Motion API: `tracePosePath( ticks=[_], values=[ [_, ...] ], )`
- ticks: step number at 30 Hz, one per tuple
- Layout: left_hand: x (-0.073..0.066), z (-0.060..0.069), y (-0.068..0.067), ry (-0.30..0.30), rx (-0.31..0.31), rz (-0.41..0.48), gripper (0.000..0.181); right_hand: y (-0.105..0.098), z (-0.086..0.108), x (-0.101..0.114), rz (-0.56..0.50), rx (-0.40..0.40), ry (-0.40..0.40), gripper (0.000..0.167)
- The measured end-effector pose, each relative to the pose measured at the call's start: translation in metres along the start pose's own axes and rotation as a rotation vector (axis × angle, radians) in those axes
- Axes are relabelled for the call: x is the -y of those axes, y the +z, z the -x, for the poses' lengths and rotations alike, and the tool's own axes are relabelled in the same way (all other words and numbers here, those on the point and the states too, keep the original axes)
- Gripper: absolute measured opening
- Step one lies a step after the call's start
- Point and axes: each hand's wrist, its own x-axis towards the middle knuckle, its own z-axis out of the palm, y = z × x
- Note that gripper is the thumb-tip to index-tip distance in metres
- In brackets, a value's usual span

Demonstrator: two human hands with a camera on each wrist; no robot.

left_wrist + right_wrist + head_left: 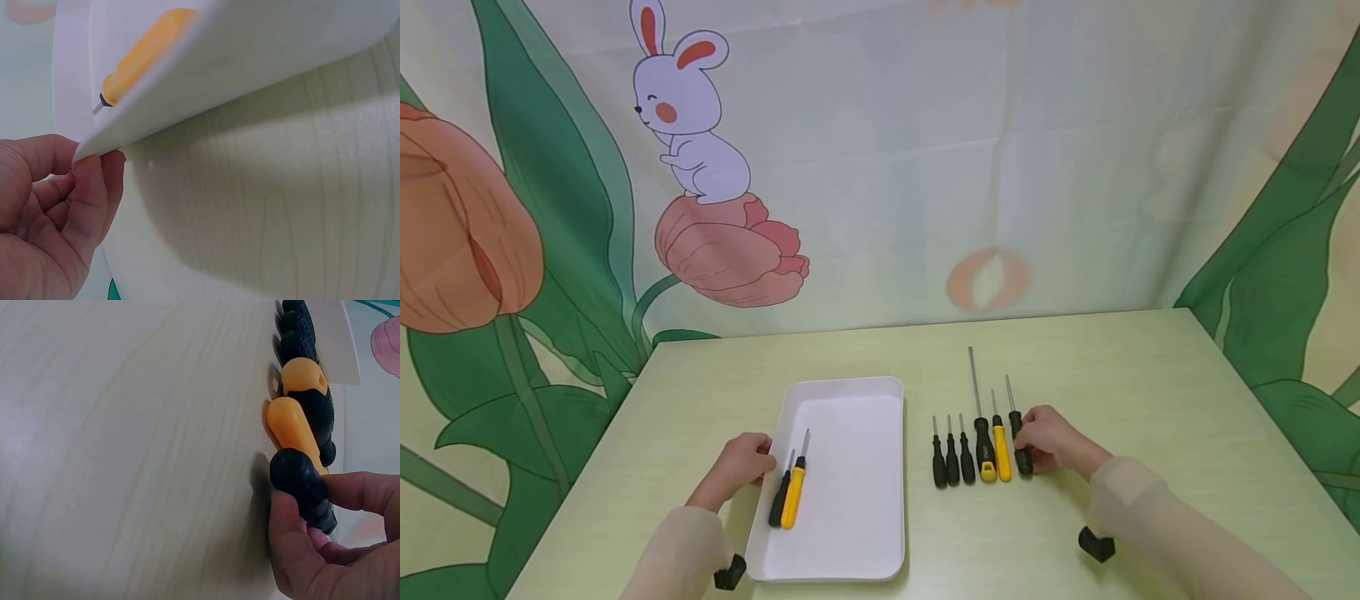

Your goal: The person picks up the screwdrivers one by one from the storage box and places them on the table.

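Note:
My right hand (1051,437) pinches the black handle of a screwdriver (1019,442) at the right end of a row. In the right wrist view that black screwdriver (294,472) sits between thumb and fingers. Beside it lie a yellow screwdriver (1002,450), a larger black-and-yellow screwdriver (982,446) and several small black screwdrivers (952,460). My left hand (742,467) pinches the left rim of a white tray (891,483). Inside the tray lie a yellow screwdriver (793,498) and a black screwdriver (778,504), side by side.
The pale wood-patterned table (1150,375) reaches back to a printed curtain (880,167) with a rabbit and tulips. Black wrist-worn pieces (1096,544) hang below the sleeves.

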Motion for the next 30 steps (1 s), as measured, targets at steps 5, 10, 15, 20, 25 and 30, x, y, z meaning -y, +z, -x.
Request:
tracePosePath(
  ticks=[5,10,15,20,25,30],
  values=[
    [-0.0001,0.0023,-0.0005,0.007,0.0,0.005,0.01,0.0018,-0.0016,0.0011,0.034,-0.011,0.003,0.022],
    [0.0006,0.0015,0.0,0.017,-0.007,0.015,0.006,0.0023,-0.0008,0.0034,0.076,-0.02,0.001,0.019],
    [0.0029,-0.0004,0.001,0.03,-0.018,0.006,0.004,0.0029,-0.001,0.0046,0.12,-0.031,-0.003,0.021],
    [0.0038,-0.0001,0.001,0.023,-0.013,0.003,0.006,0.004,-0.0025,0.0056,0.14,-0.031,0.007,0.023],
    [0.0028,0.0002,0.0004,0.015,-0.01,-0.006,0.005,0.0046,-0.0046,0.0048,0.142,-0.027,0.003,0.02],
    [0.0013,0.0,-0.0005,0.004,-0.003,-0.01,0.003,0.005,-0.0043,0.0048,0.146,-0.025,0.003,0.02]
  ],
)
